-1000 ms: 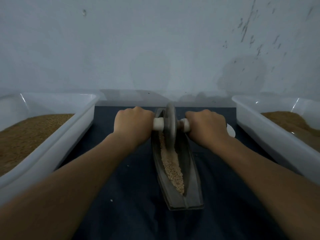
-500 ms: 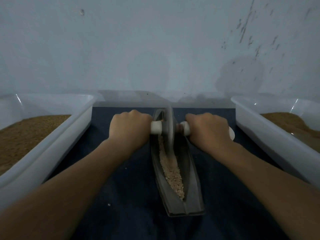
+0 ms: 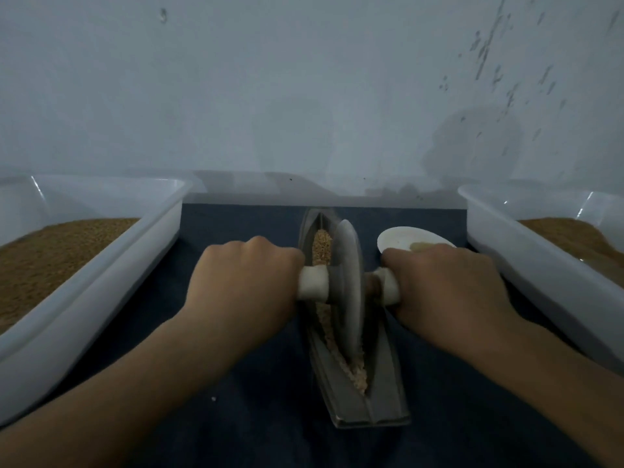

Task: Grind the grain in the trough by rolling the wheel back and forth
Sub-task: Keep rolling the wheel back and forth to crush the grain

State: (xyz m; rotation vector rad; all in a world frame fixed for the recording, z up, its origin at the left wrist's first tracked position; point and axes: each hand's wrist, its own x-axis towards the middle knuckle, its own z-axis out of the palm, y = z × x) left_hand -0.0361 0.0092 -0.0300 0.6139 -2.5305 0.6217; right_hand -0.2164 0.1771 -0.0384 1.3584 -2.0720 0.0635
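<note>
A long grey boat-shaped trough (image 3: 385, 396) lies lengthwise on a dark blue cloth, pointing away from me. Pale grain (image 3: 356, 371) lines its groove, with more grain showing at the far end. A grey metal wheel (image 3: 347, 288) stands upright in the groove around the trough's middle, on a pale axle handle (image 3: 314, 285) sticking out both sides. My left hand (image 3: 243, 282) grips the left end of the handle. My right hand (image 3: 442, 285) grips the right end.
A white plastic tub (image 3: 111, 285) of brown grain stands at the left and another tub (image 3: 526, 261) at the right. A small white dish (image 3: 405, 239) sits behind my right hand. A pale wall rises just beyond the cloth.
The wheel has rolled from the far end of the trough toward me, to about its middle. Both hands came back with it. The white dish now shows behind my right hand.
</note>
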